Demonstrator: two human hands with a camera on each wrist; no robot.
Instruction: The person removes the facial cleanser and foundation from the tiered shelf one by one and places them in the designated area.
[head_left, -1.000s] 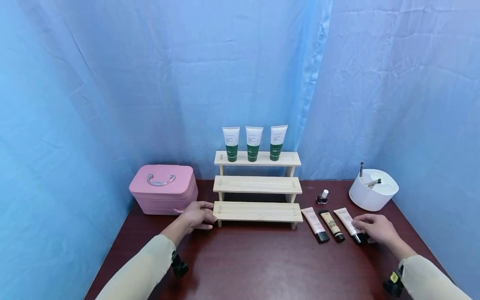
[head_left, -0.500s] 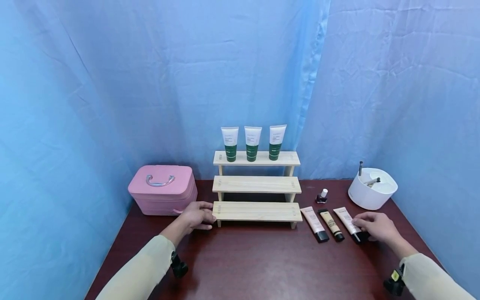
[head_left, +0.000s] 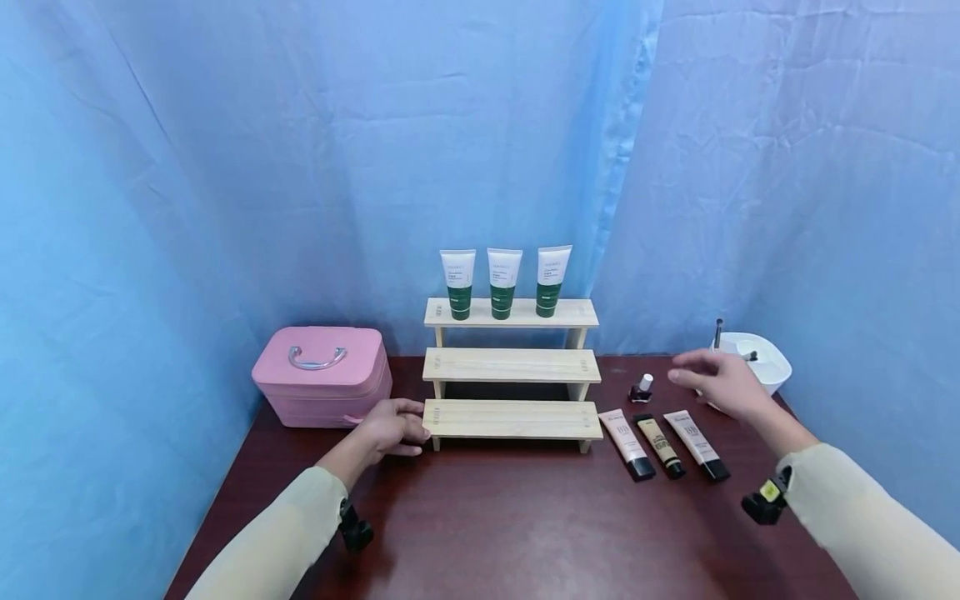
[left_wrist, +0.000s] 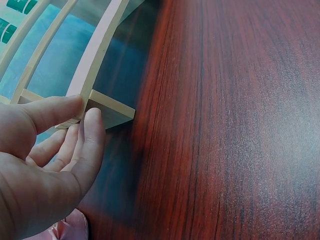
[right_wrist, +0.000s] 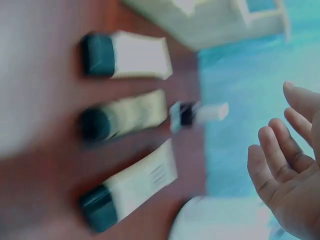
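Observation:
My left hand [head_left: 390,429] pinches the left end of the bottom step of a three-tier wooden display stand [head_left: 517,419]. In the left wrist view its thumb lies on the board's edge, with the fingers [left_wrist: 92,135] below and beside it. My right hand [head_left: 723,379] holds nothing and is raised, overlapping the white brush holder [head_left: 768,367]; its fingers are relaxed. Nearest to it are a dark nail polish bottle [head_left: 641,390] with a white cap and three tubes lying side by side: a right pink BB cream tube [head_left: 693,440], a beige middle tube [head_left: 658,443] and a left pink tube [head_left: 626,442].
Three white-and-green tubes [head_left: 502,283] stand upright on the top step. A pink case [head_left: 322,375] with a silver handle stands left of the stand. Blue curtains [head_left: 360,150] close off the back and sides of the dark red table [head_left: 510,517].
My right hand has left the right-hand BB cream tube, rising and moving back and slightly left toward the brush holder. The tube stays on the table. My left hand keeps its hold.

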